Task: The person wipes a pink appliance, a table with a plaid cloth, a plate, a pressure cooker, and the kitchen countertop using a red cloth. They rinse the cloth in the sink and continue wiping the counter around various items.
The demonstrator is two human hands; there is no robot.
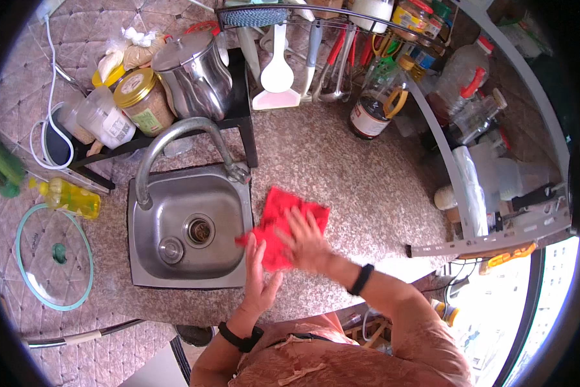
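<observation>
A red cloth (pixel 292 205) lies on the speckled stone-look countertop (pixel 314 155), just right of the stainless steel sink (pixel 222 278). My right hand (pixel 305 242) rests flat on the cloth with its fingers spread. At the cloth's lower left edge is my left hand (pixel 260 278), its fingers straight and thumb apart; whether it presses on the cloth I cannot tell. One narrow corner of the cloth reaches past my left fingertips to the sink's right rim. Both wrists wear black bands.
The curved faucet (pixel 147 155) arches over the sink. A black shelf (pixel 249 121) carries a steel pot (pixel 193 72) and jars. A dark sauce bottle (pixel 367 121) stands at the back. Left are a yellow soap bottle (pixel 74 197) and a glass lid (pixel 53 280). A metal rack (pixel 445 250) borders the right.
</observation>
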